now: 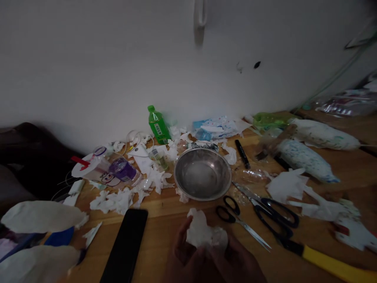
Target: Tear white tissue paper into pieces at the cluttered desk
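Near the front edge of the wooden table (159,224), my left hand (185,251) and my right hand (235,255) are close together. Both pinch a crumpled piece of white tissue paper (203,232), its torn edges standing up between the fingers. Just beyond it sits a round metal bowl (203,173) with a little cloudy matter at its bottom. To the right of the tissue lie small black-handled scissors (235,214) and a larger pair of scissors (268,210). A black phone (126,243) lies to the left. My lower fingers are dark and partly hidden.
Torn tissue scraps (153,175) litter the left side around a purple-labelled cup (123,171) and a white cup with a red straw (97,173). A green bottle (159,125) leans near the wall. Paper-covered bottle shapes (306,159) lie right, with a yellow handle (332,263) in front.
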A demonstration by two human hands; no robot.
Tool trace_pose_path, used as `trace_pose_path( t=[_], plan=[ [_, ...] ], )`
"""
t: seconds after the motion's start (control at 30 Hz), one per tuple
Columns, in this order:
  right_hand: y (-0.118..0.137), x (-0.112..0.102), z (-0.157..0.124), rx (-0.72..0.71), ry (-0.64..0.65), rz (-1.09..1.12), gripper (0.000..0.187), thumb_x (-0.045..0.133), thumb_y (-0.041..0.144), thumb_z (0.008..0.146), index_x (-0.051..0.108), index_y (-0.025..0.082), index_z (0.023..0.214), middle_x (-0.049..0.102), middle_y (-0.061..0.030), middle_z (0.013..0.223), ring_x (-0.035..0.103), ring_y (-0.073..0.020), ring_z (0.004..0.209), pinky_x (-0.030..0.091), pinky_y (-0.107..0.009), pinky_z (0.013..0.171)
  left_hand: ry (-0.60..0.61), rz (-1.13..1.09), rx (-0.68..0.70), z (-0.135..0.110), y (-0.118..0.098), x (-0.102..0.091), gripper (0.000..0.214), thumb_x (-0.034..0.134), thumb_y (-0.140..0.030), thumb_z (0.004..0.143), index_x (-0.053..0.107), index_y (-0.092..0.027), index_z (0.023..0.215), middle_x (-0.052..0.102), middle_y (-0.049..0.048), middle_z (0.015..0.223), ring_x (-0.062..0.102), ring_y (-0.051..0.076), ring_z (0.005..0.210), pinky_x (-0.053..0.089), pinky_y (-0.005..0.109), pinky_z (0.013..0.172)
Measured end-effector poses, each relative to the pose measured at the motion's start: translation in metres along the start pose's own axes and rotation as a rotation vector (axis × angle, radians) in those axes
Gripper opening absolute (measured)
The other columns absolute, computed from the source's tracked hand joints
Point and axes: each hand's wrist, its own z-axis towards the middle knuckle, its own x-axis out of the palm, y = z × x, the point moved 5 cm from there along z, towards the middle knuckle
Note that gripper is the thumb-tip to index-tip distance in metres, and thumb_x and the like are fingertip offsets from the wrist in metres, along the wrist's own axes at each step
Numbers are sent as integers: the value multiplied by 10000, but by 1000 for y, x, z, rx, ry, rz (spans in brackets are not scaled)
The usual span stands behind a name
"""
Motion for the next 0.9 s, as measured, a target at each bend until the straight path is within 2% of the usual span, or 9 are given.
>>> trace_pose_path(
  t=[0.1,0.17,0.27,0.37,0.47,0.57,0.7,0.83,0.9],
  plan=[
    [2,-1,0,3,21,-31,586,675,747,786,707,210,1017,749,-75,965,726,-285,1015,578,-383,935,-10,-39,-35,0,1,1,776,920,-443,627,605,-220,1300,773,128,1063,733,263,940,525,413,928],
    [3,1,0,-25,46,-43,580,677,746,783,699,211,1006,747,-79,993,723,-277,1019,569,-373,945,-56,-47,-38,0,-1,0,741,925,-426,619,620,-210,1259,774,121,1028,730,272,958,517,417,938],
    [2,5,-1,-56,79,-23,592,715,730,755,694,213,1042,746,-75,1001,718,-270,1022,556,-368,958,-111,-44,-12,0,-5,-2,737,926,-419,623,612,-211,1256,770,108,1018,733,260,922,526,412,914],
    [-1,5,0,-53,98,-17,538,705,704,785,696,211,1002,741,-63,951,721,-252,962,570,-339,897,-112,-29,9,0,-6,-1,754,926,-435,628,599,-203,1266,772,116,1021,735,259,901,539,410,882],
    [0,-1,4,-56,119,-59,445,668,641,861,701,207,949,728,-50,897,708,-222,894,571,-296,827,-100,-37,12,-1,-5,-2,719,933,-432,617,625,-202,1225,761,141,1128,722,283,1030,517,429,977],
    [6,-11,9,-68,115,-81,394,689,591,874,721,218,997,739,-55,969,703,-217,930,568,-279,835,-63,-80,-30,-2,-6,-2,680,945,-397,605,665,-198,1192,763,146,1136,712,295,1085,494,428,1029],
    [14,-19,10,-31,26,15,479,753,664,791,742,246,1025,753,-73,1079,709,-238,994,579,-288,871,-56,-94,-118,-4,-7,-4,698,976,-354,559,686,-191,1172,782,163,1081,732,320,1047,527,428,968],
    [16,-11,6,-23,92,89,574,766,696,766,741,250,1125,736,-98,1171,686,-275,1111,560,-347,968,-85,-107,-114,-3,-3,-7,683,974,-357,570,694,-197,1171,783,147,1108,713,301,1117,471,402,1058],
    [13,-7,5,-14,131,45,629,775,672,770,716,237,1220,719,-111,1222,667,-292,1162,533,-378,1023,-104,-130,-119,-3,3,-7,671,976,-351,566,696,-209,1159,783,127,1116,705,290,1134,452,396,1085]
  ],
)
